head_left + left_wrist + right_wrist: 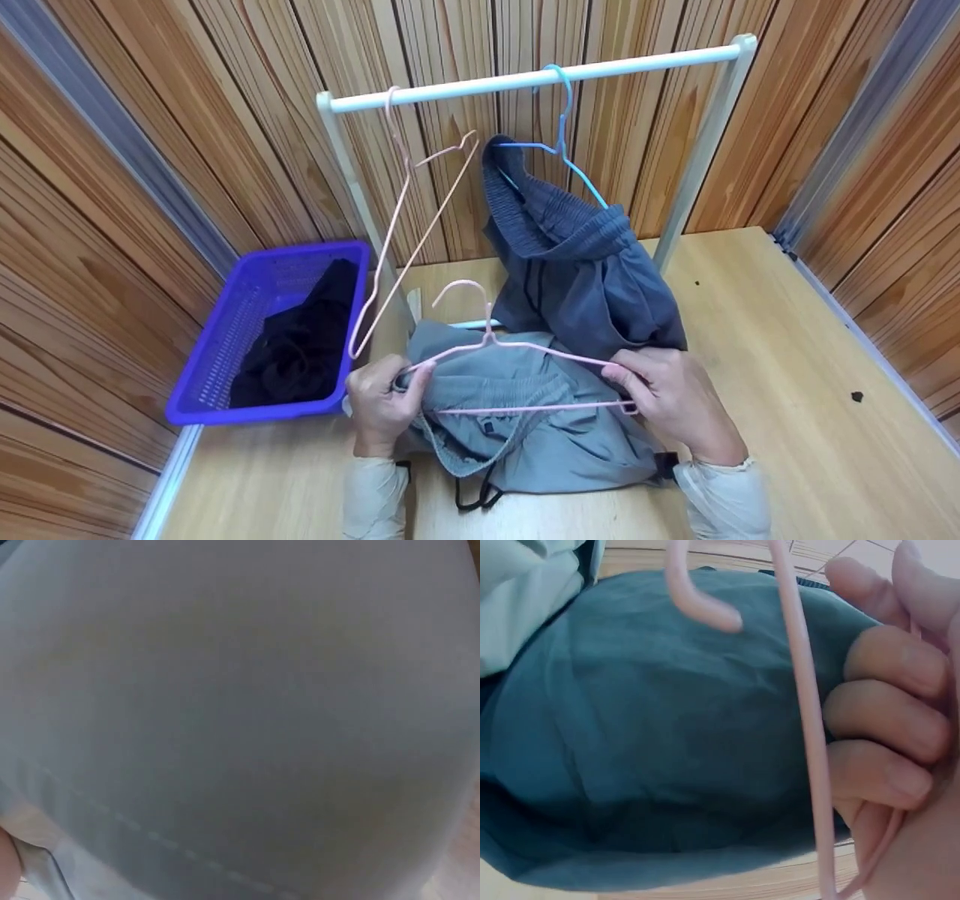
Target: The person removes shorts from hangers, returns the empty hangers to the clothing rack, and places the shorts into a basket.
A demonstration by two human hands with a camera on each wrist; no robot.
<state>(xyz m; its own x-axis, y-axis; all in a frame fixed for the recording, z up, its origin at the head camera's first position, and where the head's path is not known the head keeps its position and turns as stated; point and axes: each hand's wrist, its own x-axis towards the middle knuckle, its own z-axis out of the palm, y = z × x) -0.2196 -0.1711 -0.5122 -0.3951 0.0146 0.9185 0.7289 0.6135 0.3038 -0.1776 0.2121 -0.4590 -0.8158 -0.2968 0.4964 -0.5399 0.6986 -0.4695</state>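
A pink clothes hanger (555,352) is held level across a pair of light grey shorts (570,450) with an elastic waistband and dark drawstring. My left hand (386,401) grips the hanger's left end together with the waistband, thumb on top. At the other end, my right hand (671,394) pinches the hanger's corner, its fingers curled round the wire in the right wrist view. That end of the hanger lies outside the waistband, over the cloth. Grey cloth (247,720) fills nearly all of the left wrist view and hides the left hand's fingers.
Behind stands a white rack (480,86). From it hang a bare pink hanger (397,225) and dark grey shorts (585,270) on a blue hanger (564,127). A purple basket (206,360) with black clothing (300,352) sits at left. Wooden panels surround the table (787,450).
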